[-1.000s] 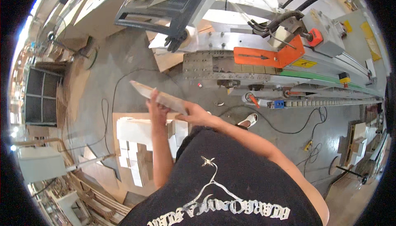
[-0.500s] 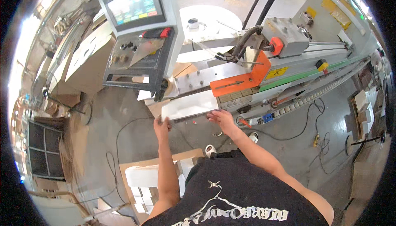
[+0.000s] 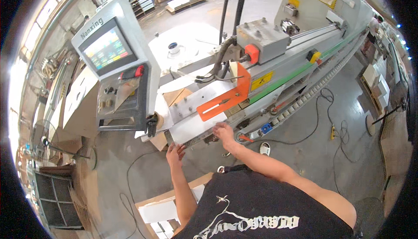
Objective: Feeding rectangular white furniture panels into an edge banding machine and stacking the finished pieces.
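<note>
Workshop floor [image 3: 117, 160], grey concrete crossed by loose black cables, fills the far left, with a fan [image 3: 43, 138] and stacked boards at the edge. Next comes a control console [image 3: 115, 71] with a lit screen over a panel of knobs and a red button. Just right of it lies the white panel [image 3: 193, 125], flat on the machine bed [image 3: 187, 108], its near edge at the front rail. The left hand [image 3: 175, 152] is open, its fingers spread against the near left corner of the panel. The right hand [image 3: 224, 132] lies palm-down on the near right edge, fingers curled lightly over it, pressing rather than clenching. Judging by this, the panel is already placed on the bed and is being squared or pushed into position under the orange guard plate [image 3: 226, 97]; it does not look fully seated yet, and both hands are on it. Further right the long grey machine beam [image 3: 305, 60] with a green strip and a cable chain runs off toward the upper right. Beyond it are more concrete, a yellow pendant on a cable [image 3: 333, 130], and stacks of boards near the far wall.
</note>
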